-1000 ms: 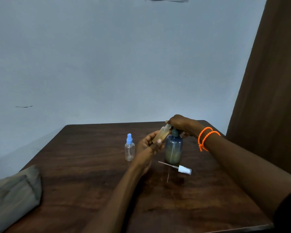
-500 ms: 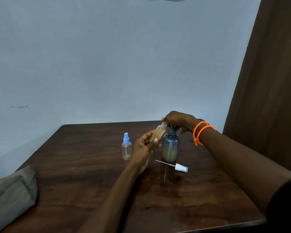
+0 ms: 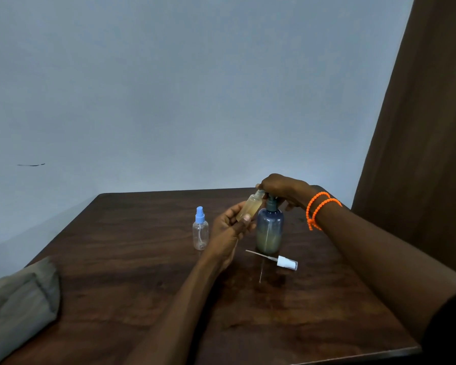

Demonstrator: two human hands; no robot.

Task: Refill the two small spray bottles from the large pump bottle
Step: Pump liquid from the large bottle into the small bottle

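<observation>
The large blue pump bottle (image 3: 269,230) stands upright on the dark wooden table (image 3: 142,299), holding yellowish liquid in its lower half. My right hand (image 3: 284,189) covers and presses its pump head. My left hand (image 3: 231,227) holds a small uncapped spray bottle (image 3: 250,208), tilted, its mouth up at the pump's nozzle; it holds yellowish liquid. Its white spray cap with the long dip tube (image 3: 284,262) lies on the table in front of the pump bottle. A second small clear bottle with a blue spray cap (image 3: 200,230) stands upright to the left.
A folded grey-green cloth (image 3: 19,304) lies at the table's near left corner. A brown curtain (image 3: 427,127) hangs at the right. A pale wall stands behind the table. Two orange bead bracelets (image 3: 317,209) are on my right wrist.
The hands and bottles keep the same pose throughout; only the camera view shifts slightly. The small bottle stays at the nozzle under my right hand.
</observation>
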